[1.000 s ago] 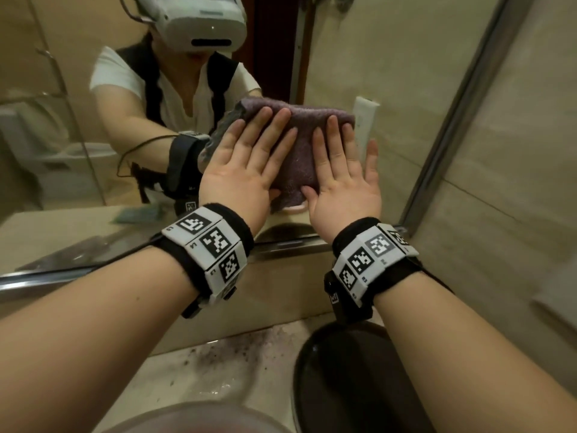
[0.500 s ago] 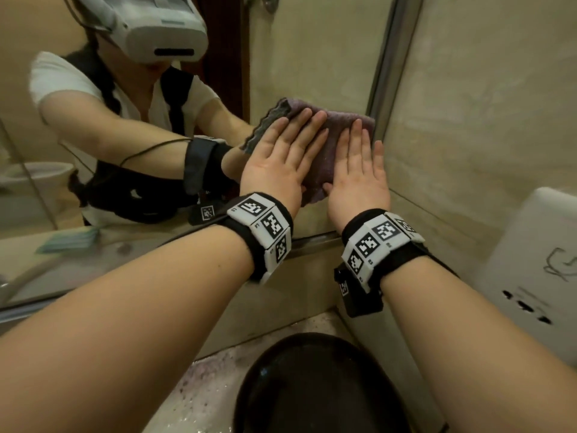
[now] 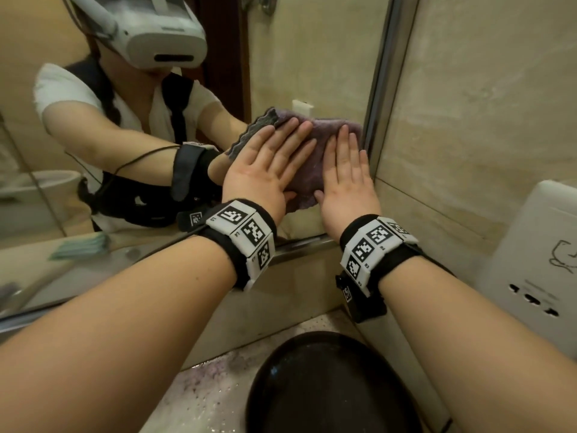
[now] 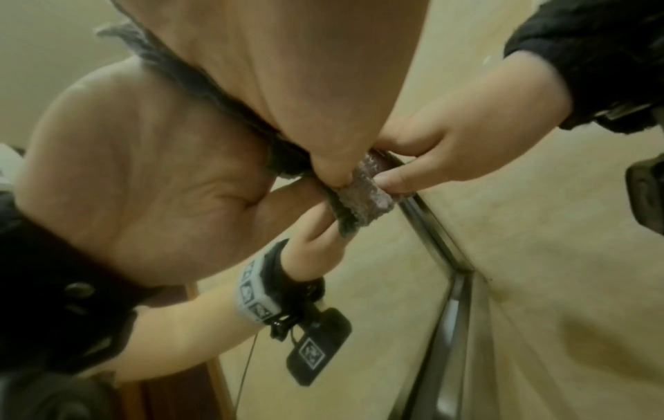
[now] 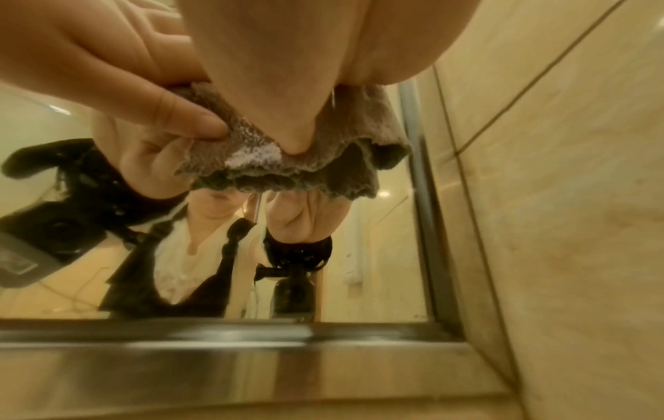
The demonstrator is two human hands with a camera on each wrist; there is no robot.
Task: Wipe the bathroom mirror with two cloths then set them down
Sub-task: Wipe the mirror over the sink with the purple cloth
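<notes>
Dim warm indoor light; soft shadows; wide-angle bending at edges; both wrist views blurred, grainy.

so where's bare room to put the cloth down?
Speckled countertop, between black basin and the wall strip under the mirror frame, shows bare. Right side is crowded: basin butts the tiled wall. Both hands press the cloth flat on the mirror.
</notes>
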